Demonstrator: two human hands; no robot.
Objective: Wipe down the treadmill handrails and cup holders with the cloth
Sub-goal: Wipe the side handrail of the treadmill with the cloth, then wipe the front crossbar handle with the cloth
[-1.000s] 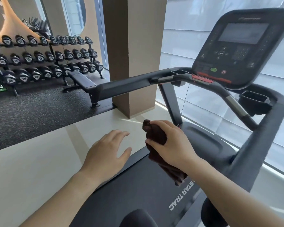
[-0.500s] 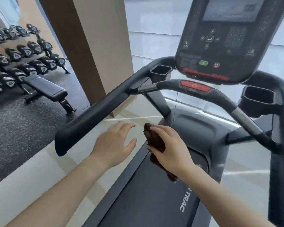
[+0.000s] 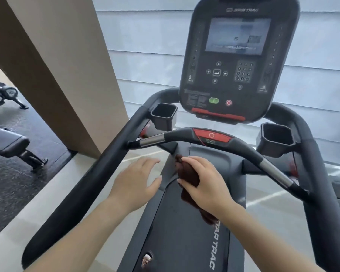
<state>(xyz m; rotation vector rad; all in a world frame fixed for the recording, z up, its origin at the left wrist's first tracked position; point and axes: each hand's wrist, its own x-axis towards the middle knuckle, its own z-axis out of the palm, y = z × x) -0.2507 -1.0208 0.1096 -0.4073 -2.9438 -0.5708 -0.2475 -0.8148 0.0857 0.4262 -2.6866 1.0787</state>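
Head camera view, looking forward and down along a treadmill from where the person stands on it.

The right hand is closed around a dark brown cloth, bunched in the fist, with a loose tail hanging below the wrist toward the near end of the belt. The cloth looks soft, light and limp; it should fold around a rounded rail without resistance. Keeping it wadded in the palm, as now, seems the sensible hold, since the dangling tail could snag or drag. The left hand is open, fingers spread and slightly curled, holding nothing, hovering just left of the cloth and above the belt's left edge.

Neither hand touches a rail. The cloth is held in the air below the curved front handlebar, which is black with two bare metal sections and a red panel in the middle. The long left handrail runs from near left to far centre; it looks padded, matte black and firm. The right handrail mirrors it on the right edge. These are fixed and rigid, so they should take firm rubbing.

Two black square cup holders sit at the far end, the left cup holder and the right cup holder; both look like deep hard plastic, so the cloth would likely need pushing inside. The console stands above them. A beige pillar rises at left, with a weight bench and dumbbells beyond.
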